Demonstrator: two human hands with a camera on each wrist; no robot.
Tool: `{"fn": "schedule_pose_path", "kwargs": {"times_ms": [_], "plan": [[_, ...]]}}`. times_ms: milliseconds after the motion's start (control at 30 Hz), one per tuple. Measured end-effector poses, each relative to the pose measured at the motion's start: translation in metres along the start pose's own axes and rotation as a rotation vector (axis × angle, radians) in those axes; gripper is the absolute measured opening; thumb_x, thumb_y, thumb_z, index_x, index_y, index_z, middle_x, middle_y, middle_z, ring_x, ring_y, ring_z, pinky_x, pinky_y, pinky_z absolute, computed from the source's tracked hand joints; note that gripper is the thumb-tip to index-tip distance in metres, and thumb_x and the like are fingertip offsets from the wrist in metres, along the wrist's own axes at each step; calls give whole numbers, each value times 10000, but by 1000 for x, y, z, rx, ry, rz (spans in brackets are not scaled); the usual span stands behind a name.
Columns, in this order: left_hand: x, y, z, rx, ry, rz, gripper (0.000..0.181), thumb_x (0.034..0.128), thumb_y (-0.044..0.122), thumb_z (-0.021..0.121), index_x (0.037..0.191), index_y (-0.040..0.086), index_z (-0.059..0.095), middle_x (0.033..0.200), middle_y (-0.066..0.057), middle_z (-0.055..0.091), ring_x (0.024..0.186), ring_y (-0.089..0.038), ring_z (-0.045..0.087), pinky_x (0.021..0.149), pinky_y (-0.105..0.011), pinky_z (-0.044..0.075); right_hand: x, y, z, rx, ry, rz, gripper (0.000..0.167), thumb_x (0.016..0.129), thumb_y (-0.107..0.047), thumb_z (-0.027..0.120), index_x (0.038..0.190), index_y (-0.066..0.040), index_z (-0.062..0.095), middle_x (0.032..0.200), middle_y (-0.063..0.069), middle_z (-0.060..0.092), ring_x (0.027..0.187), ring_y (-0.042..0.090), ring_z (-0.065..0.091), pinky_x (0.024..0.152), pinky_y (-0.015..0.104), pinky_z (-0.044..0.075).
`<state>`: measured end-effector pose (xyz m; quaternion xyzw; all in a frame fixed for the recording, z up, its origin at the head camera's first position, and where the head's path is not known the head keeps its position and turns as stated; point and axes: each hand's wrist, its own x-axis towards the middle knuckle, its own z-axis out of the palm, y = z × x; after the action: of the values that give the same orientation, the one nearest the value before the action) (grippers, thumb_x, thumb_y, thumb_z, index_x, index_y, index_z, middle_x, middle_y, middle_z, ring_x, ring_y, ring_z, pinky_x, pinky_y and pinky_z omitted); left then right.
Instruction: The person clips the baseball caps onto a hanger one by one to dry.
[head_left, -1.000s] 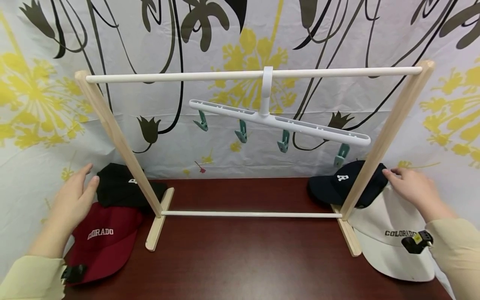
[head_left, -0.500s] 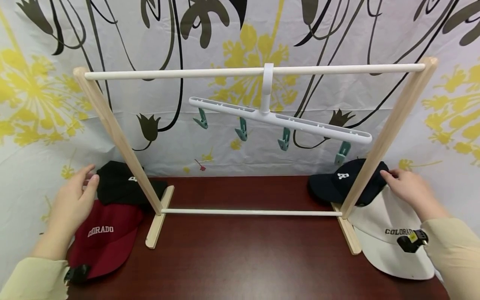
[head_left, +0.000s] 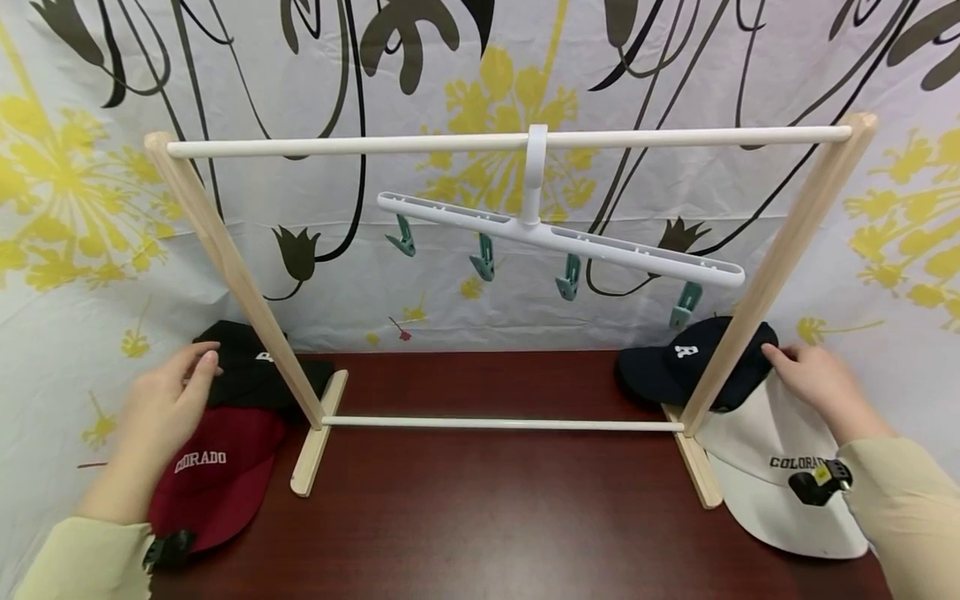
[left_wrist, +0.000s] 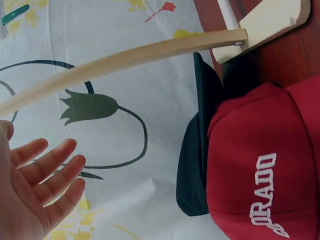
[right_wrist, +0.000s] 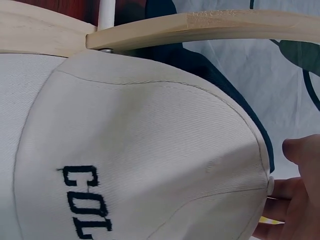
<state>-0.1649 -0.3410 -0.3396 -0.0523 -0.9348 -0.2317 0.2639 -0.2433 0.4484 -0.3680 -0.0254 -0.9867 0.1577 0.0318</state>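
At the left, my left hand (head_left: 167, 408) hovers by the black cap (head_left: 225, 367) and the red cap (head_left: 213, 475), fingers loosely bent and holding nothing; the left wrist view shows the palm (left_wrist: 30, 200) apart from both caps. On the right, my right hand (head_left: 828, 387) is at the back edge of the navy cap (head_left: 686, 367), above the cream cap (head_left: 780, 450). In the right wrist view the thumb (right_wrist: 300, 150) stands apart from the fingers, which are by the cream cap's top button (right_wrist: 270, 186); whether they touch it I cannot tell.
A wooden rack (head_left: 243, 283) with a white top rod (head_left: 337, 147) stands across the dark table (head_left: 495, 508). From the rod hangs a white hanger (head_left: 531, 233) with several green clips (head_left: 567, 279). A patterned cloth (head_left: 420, 308) hangs behind.
My left hand has shifted a little right, toward the black cap. My right hand has stayed nearly still beside the navy cap. The caps and hanger have not moved.
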Motion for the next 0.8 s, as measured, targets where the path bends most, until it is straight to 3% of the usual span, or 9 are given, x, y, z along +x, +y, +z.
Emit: {"fn": "schedule_pose_path", "kwargs": {"times_ms": [167, 600, 800], "plan": [[-1, 6, 2, 14, -3, 31, 343, 1032, 212, 410, 1214, -7, 602, 930, -164, 684, 782, -326, 584, 638, -368, 375, -1, 2, 3, 8, -20, 5, 722, 1018, -457, 306, 1211, 224, 452, 1170, 461, 442, 1008, 625, 423, 818, 649, 363], [-2, 22, 13, 9, 0, 68, 339, 1023, 257, 449, 1049, 5, 673, 828, -131, 691, 788, -377, 612, 684, -545, 425, -1, -5, 8, 72, 10, 13, 691, 1024, -412, 334, 1165, 254, 454, 1121, 468, 461, 947, 591, 472, 769, 612, 403], [-1, 28, 17, -11, 9, 89, 328, 1017, 244, 462, 1034, 12, 693, 796, -96, 693, 743, -322, 612, 657, -489, 430, 0, -6, 11, 109, 49, 23, 672, 1018, -406, 351, 1153, 242, 471, 1091, 455, 483, 911, 561, 498, 728, 582, 421]]}}
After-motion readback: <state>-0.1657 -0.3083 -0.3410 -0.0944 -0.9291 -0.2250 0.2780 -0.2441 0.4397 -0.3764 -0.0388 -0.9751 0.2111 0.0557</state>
